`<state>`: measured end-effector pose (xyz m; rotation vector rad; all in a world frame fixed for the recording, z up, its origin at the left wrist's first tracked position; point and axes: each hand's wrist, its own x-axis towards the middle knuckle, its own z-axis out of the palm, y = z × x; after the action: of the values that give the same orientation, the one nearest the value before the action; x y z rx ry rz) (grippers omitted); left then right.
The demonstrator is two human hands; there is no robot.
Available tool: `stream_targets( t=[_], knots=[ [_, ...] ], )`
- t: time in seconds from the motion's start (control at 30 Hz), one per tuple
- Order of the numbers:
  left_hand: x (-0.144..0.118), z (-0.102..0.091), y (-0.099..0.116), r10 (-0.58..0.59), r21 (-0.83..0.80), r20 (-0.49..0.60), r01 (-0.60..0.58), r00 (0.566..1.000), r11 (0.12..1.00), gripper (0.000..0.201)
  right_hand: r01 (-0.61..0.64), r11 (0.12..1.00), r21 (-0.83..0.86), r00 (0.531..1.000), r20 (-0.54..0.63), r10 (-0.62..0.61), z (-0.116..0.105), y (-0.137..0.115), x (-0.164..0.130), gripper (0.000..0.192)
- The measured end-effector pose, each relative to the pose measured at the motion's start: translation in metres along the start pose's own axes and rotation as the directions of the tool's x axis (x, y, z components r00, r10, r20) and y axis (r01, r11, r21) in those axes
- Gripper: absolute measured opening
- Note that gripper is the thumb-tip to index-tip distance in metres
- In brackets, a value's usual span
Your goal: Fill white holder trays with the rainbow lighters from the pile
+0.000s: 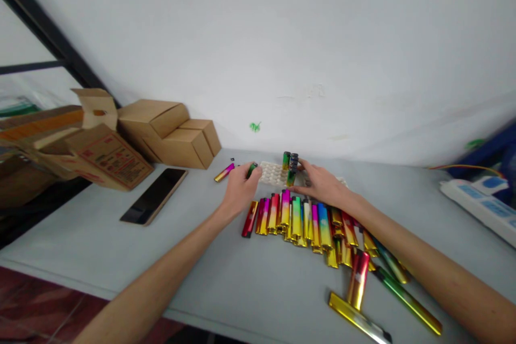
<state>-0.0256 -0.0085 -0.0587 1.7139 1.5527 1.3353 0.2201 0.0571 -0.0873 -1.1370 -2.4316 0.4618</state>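
My left hand (241, 189) is closed round a green lighter (252, 169), most of which the fingers hide. Beside it lies a pale, knobbly tray with cells (271, 173). Several green-and-gold lighters (291, 177) with dark tops stand upright in a small group at that tray. My right hand (320, 183) has thumb and fingers about the group from the right, touching it; the palm covers part of the tray. In front of the hands spreads a pile of shiny lighters (296, 220) in red, pink, yellow, blue and gold.
A pink-and-gold lighter (224, 173) lies left of my left hand. Further left are a phone (155, 196), cardboard boxes (169, 131) and an open printed carton (108, 156). At right sits a white power strip (479, 207). The grey table (209, 274) meets a white wall.
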Motion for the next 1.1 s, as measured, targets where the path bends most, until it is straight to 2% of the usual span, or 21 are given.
stream_targets(
  t=[0.13,0.23,0.37,0.6,0.8,0.93,1.1],
  knots=[
    [-0.002,0.001,0.001,-0.051,-0.148,0.044,0.057,0.998,0.987,0.041,-0.008,1.0,-0.005,1.0,0.006,0.008,-0.001,-0.002,0.0,0.084],
    [-0.002,0.001,0.006,-0.071,-0.305,0.116,0.103,0.991,0.947,0.034,-0.005,1.0,-0.015,1.0,-0.003,0.005,-0.001,-0.003,0.0,0.083],
    [0.005,0.004,0.008,-0.031,-0.422,0.197,0.113,0.98,0.899,0.028,-0.006,1.0,-0.015,1.0,-0.006,0.006,0.0,-0.002,0.0,0.085],
    [0.031,0.013,0.001,0.116,-0.34,0.185,-0.048,0.976,0.939,0.027,0.024,0.999,0.034,0.999,-0.033,-0.023,-0.004,-0.004,0.0,0.089],
    [0.045,0.029,-0.005,0.099,-0.299,0.09,-0.068,0.991,0.952,0.032,0.02,0.998,0.052,1.0,-0.006,-0.02,-0.006,-0.003,-0.001,0.091],
    [0.048,0.037,-0.007,0.116,-0.21,0.105,-0.092,0.988,0.973,0.026,0.024,0.999,0.046,1.0,0.002,-0.024,-0.006,-0.002,-0.001,0.091],
    [0.055,0.036,-0.01,0.174,-0.114,0.139,-0.159,0.975,0.981,0.024,0.034,0.998,0.045,0.999,0.001,-0.034,-0.006,-0.003,-0.001,0.088]
  ],
)
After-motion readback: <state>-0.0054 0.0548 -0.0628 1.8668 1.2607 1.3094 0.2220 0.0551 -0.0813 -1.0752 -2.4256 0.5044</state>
